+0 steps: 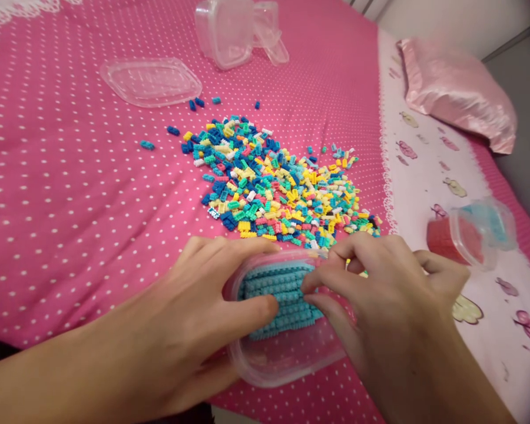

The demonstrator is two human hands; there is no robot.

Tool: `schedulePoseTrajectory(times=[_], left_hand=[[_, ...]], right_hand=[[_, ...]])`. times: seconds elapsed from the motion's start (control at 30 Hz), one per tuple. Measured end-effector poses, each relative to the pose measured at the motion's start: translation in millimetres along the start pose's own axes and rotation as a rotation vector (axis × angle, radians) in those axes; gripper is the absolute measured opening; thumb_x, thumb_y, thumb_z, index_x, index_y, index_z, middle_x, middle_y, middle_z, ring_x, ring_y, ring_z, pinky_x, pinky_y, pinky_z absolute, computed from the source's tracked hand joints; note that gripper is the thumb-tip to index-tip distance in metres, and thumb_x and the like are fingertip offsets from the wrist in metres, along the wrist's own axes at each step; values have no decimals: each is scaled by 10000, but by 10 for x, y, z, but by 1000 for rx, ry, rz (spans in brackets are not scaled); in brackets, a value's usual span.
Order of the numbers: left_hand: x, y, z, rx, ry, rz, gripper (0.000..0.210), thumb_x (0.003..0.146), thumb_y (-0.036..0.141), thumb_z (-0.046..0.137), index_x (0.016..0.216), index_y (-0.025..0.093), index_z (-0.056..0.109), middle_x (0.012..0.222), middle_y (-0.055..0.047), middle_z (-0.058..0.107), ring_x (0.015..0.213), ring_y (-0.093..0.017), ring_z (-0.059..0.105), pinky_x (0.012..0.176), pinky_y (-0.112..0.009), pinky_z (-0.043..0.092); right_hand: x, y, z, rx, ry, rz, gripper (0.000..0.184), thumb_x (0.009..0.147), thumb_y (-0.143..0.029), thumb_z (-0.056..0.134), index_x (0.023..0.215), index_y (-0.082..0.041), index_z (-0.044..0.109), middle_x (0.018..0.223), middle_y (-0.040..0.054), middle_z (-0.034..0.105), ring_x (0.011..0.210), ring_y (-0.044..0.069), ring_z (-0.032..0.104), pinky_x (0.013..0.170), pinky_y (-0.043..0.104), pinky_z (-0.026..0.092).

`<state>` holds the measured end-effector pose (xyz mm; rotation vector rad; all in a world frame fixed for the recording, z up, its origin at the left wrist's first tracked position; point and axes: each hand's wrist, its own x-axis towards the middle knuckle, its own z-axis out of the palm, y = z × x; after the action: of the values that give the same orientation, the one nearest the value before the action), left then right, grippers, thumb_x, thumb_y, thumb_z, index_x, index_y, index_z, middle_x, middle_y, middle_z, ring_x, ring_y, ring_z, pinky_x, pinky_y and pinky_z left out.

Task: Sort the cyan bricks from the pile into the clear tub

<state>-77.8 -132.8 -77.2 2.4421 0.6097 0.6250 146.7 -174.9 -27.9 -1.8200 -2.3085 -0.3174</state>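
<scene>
Two hands [198, 312], one near tub [287, 377], two filled tubs [486, 263] at right, one flat lid [152, 82] far left, one pillow [459, 88] far right, one brick pile [274, 188], its pieces uncountable.

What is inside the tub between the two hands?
Rows of light-blue bricks lie in the tub. The left hand and right hand cover parts of the inside, so anything there, and beneath the bricks, is hidden.
</scene>
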Motion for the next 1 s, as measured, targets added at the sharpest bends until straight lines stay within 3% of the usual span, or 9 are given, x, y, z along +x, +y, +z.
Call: schedulePoseTrajectory(times=[0.1, 0.33, 0.67, 1.0], left_hand=[[3, -1, -7, 9, -38, -11, 461, 837, 177, 633, 1268, 328, 574, 1578, -19, 397, 1372, -297, 478, 1066, -482, 536], [28, 0, -23, 11, 13, 7, 307, 828, 196, 645, 1118, 291, 612, 1517, -26, 465, 1301, -294, 539, 1002, -463, 558], [2, 10, -20, 0, 24, 5, 565, 800, 126, 598, 1318, 329, 501, 1533, -32, 447, 1353, -279, 496, 1074, -461, 537], [20, 0, -25, 33, 30, 30, 480, 808, 141, 597, 1254, 305, 523, 1510, -61, 439, 1315, -303, 525, 991, -486, 567]], right_hand=[[-4, 14, 2, -1, 1, -9, 214, 818, -85, 594, 721, -263, 663, 838, -11, 623, 724, 160, 482, 760, 394, 223], [0, 56, 5, -4, 2, -37, 161, 817, -152, 671, 729, -287, 672, 826, -31, 624, 730, 156, 518, 762, 393, 216], [-3, 68, -39, 32, -44, 26, 152, 843, -179, 694, 750, -299, 698, 852, -28, 644, 777, 164, 550, 781, 400, 214], [3, 74, -15, 22, -42, -12, 128, 834, -201, 711, 751, -294, 685, 834, -31, 627, 779, 165, 551, 764, 399, 205]])
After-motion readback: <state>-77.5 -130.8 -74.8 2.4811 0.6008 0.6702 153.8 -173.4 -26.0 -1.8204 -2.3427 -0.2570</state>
